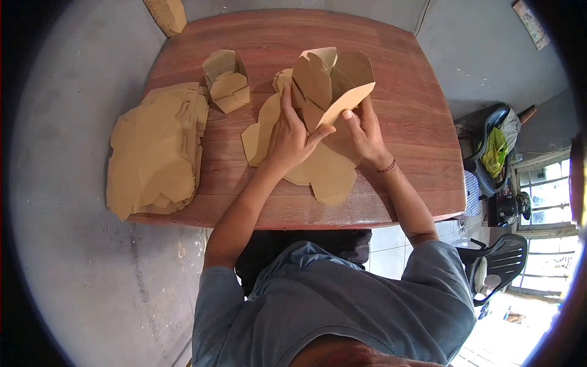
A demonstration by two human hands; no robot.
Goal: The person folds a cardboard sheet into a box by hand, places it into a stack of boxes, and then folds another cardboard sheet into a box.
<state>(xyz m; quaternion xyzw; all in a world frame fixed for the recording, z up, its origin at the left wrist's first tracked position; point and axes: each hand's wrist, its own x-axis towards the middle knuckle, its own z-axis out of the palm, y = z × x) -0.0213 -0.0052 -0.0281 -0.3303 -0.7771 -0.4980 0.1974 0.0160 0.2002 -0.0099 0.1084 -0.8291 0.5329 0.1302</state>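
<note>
Between my two hands is a partly folded brown cardboard box [348, 101], raised over the table with its flaps standing open. My left hand [291, 133] grips its left side, thumb along the near edge and fingers up the outer wall. On the right, my right hand [365, 131] pinches the near panel, thumb on the front and the other fingers mostly hidden behind it. Beneath the box lies a flat cardboard blank [324, 168] with rounded flaps. Another folded box [227, 79] stands to the left of my left hand, its top flaps loose.
A thick stack of flat cardboard blanks [156, 150] rests at the table's left edge. The wooden table [416, 153] meets grey walls behind. A cardboard piece [166, 15] is at the far left corner. Dark plastic chairs [504, 263] stand to the right.
</note>
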